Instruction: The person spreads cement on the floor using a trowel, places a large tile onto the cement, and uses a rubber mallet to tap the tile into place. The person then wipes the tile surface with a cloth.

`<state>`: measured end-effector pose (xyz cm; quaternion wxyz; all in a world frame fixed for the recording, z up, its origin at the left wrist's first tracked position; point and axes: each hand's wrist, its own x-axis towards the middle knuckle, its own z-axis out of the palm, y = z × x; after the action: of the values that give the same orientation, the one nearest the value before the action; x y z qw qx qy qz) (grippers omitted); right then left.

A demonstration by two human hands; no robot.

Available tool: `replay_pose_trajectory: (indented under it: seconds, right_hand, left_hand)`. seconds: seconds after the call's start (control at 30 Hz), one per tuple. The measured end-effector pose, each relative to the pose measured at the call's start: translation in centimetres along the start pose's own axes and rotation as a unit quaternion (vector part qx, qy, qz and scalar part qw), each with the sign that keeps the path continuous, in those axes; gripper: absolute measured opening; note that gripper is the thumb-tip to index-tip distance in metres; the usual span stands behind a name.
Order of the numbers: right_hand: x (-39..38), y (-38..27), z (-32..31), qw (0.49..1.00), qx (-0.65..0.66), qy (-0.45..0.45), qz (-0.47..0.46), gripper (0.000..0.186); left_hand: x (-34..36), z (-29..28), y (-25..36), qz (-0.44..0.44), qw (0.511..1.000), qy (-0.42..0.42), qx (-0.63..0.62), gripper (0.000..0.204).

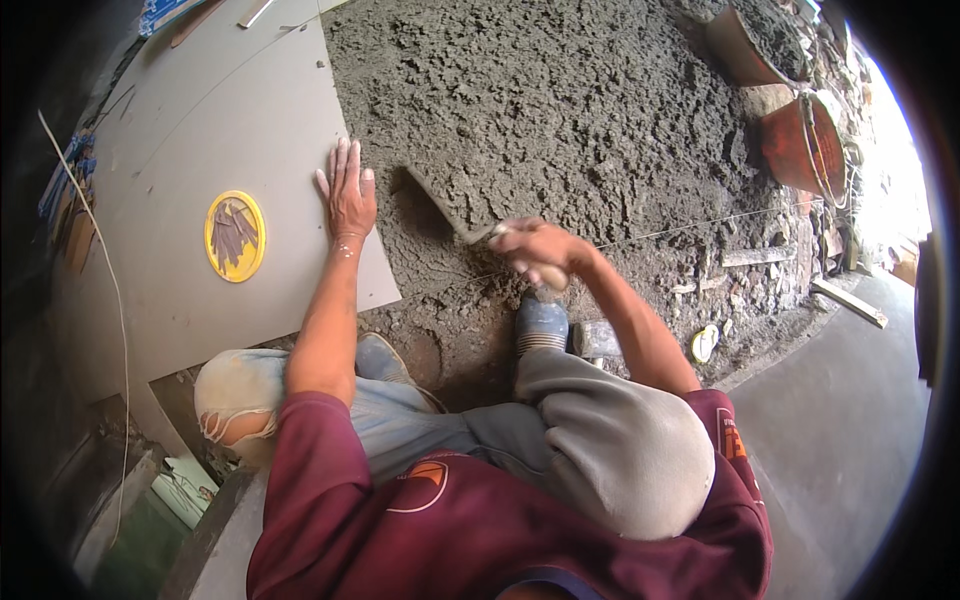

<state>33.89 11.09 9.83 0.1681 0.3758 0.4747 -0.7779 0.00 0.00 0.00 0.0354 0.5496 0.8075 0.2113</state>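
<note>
My left hand (348,200) lies flat with fingers stretched out on the large grey floor tiles (290,130), close to their right edge. In my right hand (540,248), slightly blurred, is the wooden handle of a trowel (438,200). Its blade, partly in shadow, rests at or just above the wet grey mortar (560,130), right beside the tile edge; I cannot tell whether it touches. The rough mortar spreads ahead and to the right of both hands.
A yellow oval dish (212,250) holding dark strips sits on the tiles. An orange bucket (790,150) and another bucket (735,50) stand at the far right. A string (690,226) runs across the mortar. A hammer-like block (597,340) lies beside my right boot (543,322).
</note>
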Motion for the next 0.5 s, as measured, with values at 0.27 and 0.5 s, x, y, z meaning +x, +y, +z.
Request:
replay_pose_trajectory:
  seconds: [0.27, 0.5]
  right_hand:
    - [-14.9, 4.7, -16.7, 0.972, 0.081, 0.220, 0.011, 0.044]
    - [-11.5, 3.5, -6.5, 0.997, 0.017, 0.070, -0.027, 0.049]
  left_hand:
    - [-0.2, 0.0, 0.6, 0.004, 1.000, -0.002, -0.001, 0.056]
    - [0.2, 0.1, 0.8, -0.005, 1.000, 0.006, 0.009, 0.056]
